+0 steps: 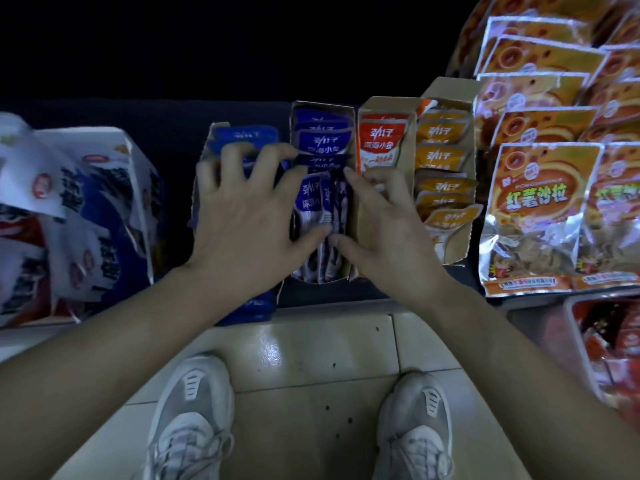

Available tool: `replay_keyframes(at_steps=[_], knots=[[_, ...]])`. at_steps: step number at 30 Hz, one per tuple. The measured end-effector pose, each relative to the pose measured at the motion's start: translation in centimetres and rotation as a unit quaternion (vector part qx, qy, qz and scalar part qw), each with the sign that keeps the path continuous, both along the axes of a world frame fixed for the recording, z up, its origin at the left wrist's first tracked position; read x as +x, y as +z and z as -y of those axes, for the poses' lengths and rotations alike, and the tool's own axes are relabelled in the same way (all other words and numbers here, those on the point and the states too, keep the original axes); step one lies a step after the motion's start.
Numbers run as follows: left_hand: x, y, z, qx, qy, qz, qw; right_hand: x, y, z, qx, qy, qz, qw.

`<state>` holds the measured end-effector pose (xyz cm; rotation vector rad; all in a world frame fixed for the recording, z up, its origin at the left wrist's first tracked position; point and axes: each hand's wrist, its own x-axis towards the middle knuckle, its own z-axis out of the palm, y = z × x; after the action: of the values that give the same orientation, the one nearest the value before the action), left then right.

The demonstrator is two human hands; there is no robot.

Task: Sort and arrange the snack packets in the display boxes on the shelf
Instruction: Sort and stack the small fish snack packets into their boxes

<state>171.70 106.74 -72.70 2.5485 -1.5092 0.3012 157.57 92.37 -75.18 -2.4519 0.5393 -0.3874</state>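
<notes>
Snack packets in purple wrappers stand bunched on edge at the near end of the middle display box, with more of the same kind lying flat behind them toward the back of the shelf. The person's left hand is spread wide, fingers apart and only slightly bent. The fingertips lie over the blue packets in the neighbouring box on the left, and the thumb presses against the left face of the upright purple bunch. The right hand comes in from the other side, lying over the cardboard box that holds a red packet. Its forefinger touches the far corner of the purple bunch and its thumb meets the near part, just beside the left thumb. Its other fingers are hidden behind the back of the hand, so I cannot tell whether it grips anything or only pushes. Further right is a box of orange packets stacked like shingles, and beyond that a bank of large foil bags with orange fronts. A white and blue carton sits well to the left, tilted. Down at lower right a tray of red packets shows on a lower level. Below the shelf edge are a pale tiled floor and two grey and white sneakers.
</notes>
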Motion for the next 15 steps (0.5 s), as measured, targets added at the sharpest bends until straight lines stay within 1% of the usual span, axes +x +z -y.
replay_keyframes(at_steps=[4, 8, 12, 15], knots=[[0.5, -0.1, 0.9, -0.05, -0.005, -0.049, 0.998, 0.1, -0.5, -0.3, 0.011, -0.026, 0.007, 1.0], [0.9, -0.4, 0.6, -0.109, -0.006, -0.113, 0.988, -0.7, -0.9, -1.0, 0.075, -0.083, 0.046, 0.993], [1.3, -0.1, 0.2, -0.16, -0.011, -0.199, 0.967, -1.3, -1.0, -1.7, 0.087, -0.13, 0.061, 0.986], [1.3, 0.2, 0.2, -0.172, -0.025, -0.255, 0.951, -1.2, -0.6, -2.4, 0.133, -0.153, 0.061, 0.977]])
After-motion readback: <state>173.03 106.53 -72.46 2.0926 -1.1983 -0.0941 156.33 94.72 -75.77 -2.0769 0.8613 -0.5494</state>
